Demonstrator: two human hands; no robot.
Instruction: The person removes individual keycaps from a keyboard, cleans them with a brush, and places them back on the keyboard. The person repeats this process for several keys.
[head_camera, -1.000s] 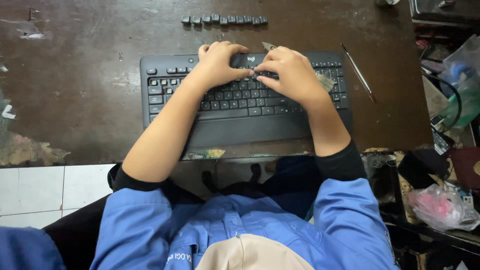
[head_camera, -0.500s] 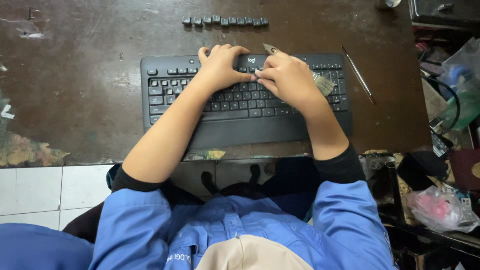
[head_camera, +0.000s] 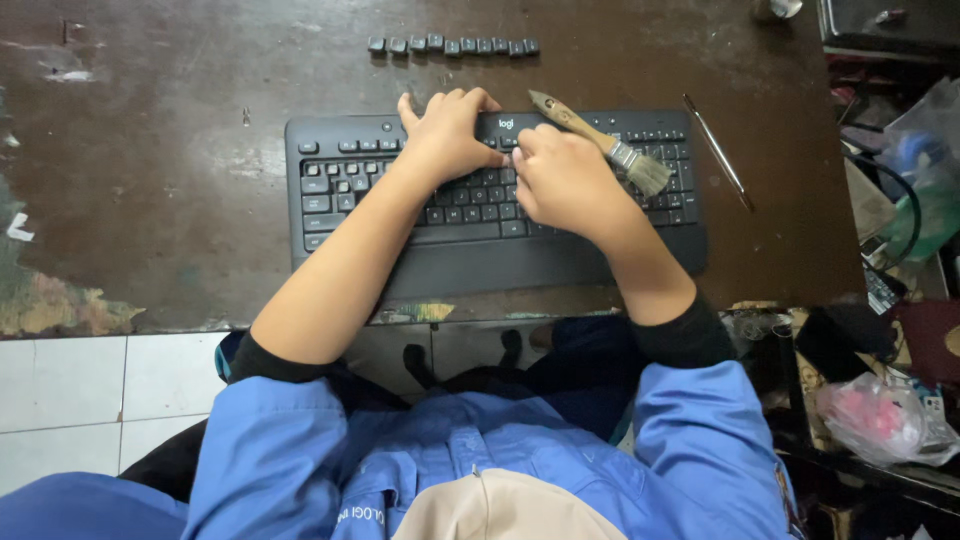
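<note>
A black keyboard (head_camera: 350, 190) lies on a dark brown table (head_camera: 150, 150). My left hand (head_camera: 448, 135) rests on its upper middle, fingers hooked over the top edge, holding it down. My right hand (head_camera: 565, 182) is just to the right, fingers curled and pinched on a keycap (head_camera: 508, 157) in the upper rows, next to my left thumb. A small wooden-handled brush (head_camera: 600, 140) lies slanted across the keyboard behind my right hand, bristles to the right; neither hand grips it.
A row of several loose dark keycaps (head_camera: 450, 45) sits on the table beyond the keyboard. A thin metal tool (head_camera: 717, 152) lies right of the keyboard. Cluttered bags and boxes (head_camera: 880, 400) fill the right side. White floor tiles (head_camera: 80, 380) show at the lower left.
My right hand has slid left across the keys toward my left hand, uncovering the brush that now lies on the keyboard. My left hand has stayed at the top edge.
</note>
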